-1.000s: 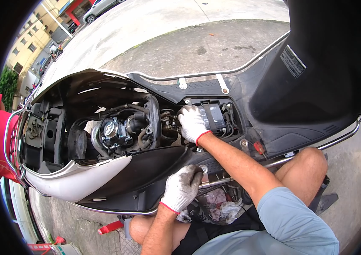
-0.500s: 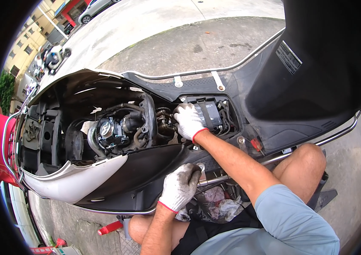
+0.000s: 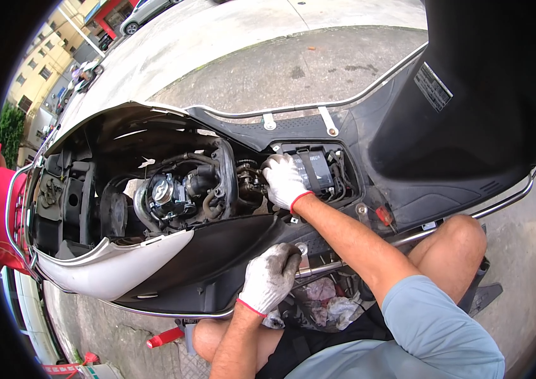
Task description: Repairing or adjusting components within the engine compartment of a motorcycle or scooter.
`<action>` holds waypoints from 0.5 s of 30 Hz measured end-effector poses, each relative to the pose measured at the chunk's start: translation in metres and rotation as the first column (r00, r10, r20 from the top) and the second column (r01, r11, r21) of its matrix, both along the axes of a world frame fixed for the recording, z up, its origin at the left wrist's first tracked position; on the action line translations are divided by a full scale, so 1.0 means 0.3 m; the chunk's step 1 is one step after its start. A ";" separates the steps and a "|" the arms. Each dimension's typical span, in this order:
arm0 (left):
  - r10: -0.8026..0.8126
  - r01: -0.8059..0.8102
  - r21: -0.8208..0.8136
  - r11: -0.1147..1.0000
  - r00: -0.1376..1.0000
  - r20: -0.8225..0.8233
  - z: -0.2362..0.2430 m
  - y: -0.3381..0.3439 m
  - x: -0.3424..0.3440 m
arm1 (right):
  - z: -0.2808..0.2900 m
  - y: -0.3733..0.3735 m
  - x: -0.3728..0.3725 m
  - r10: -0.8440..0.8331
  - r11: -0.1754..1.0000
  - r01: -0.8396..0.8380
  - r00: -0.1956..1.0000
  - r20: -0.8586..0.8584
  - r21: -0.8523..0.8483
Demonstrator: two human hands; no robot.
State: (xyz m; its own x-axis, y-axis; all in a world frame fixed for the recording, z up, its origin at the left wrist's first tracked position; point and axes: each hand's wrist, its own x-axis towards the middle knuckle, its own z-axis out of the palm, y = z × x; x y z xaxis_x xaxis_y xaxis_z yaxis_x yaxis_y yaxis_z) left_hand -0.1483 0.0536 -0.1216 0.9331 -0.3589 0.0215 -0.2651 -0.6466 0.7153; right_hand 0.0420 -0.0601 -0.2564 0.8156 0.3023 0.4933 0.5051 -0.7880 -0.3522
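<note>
A scooter with its seat and covers off lies across the view, its engine bay open. My right hand point(image 3: 285, 182), in a white knit glove with a red cuff, reaches into the floorboard opening beside the exposed metal engine part point(image 3: 251, 179). Its fingers are curled against that part and their tips are hidden. Just right of it sits a black battery point(image 3: 319, 170) with a strap across it. My left hand point(image 3: 266, 278), in a dirty matching glove, is closed by the scooter's near side rail; whatever its fingers might hold is hidden. The carburetor point(image 3: 163, 191) shows farther left.
A red-handled tool point(image 3: 384, 216) lies on the near floorboard. Crumpled plastic and loose parts point(image 3: 337, 309) lie below the rail, by my legs. A red object point(image 3: 165, 338) is on the ground at lower left. The dark front shield point(image 3: 463, 107) rises at right.
Both hands keep nearly the same pose; the whole view has shifted slightly. In the background at upper left, a motorbike has moved farther off.
</note>
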 end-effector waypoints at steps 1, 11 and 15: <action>0.007 -0.007 0.002 1.000 1.000 -0.006 -0.003 0.001 0.000 | -0.001 0.002 0.004 -0.015 1.000 0.014 1.000 -0.009 -0.020; 0.011 -0.011 0.006 1.000 1.000 -0.005 0.004 0.007 -0.001 | 0.050 0.007 -0.009 -0.033 0.997 0.024 0.992 -0.119 -0.079; 0.002 -0.002 0.006 1.000 1.000 -0.005 0.002 -0.002 -0.001 | 0.013 -0.009 0.001 0.026 1.000 -0.026 0.999 -0.028 -0.006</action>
State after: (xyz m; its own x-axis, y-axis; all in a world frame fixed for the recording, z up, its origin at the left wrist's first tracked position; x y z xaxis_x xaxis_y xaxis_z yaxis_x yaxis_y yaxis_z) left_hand -0.1486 0.0530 -0.1211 0.9338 -0.3575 0.0142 -0.2602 -0.6514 0.7128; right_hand 0.0422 -0.0627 -0.2525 0.8211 0.3266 0.4681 0.5152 -0.7770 -0.3616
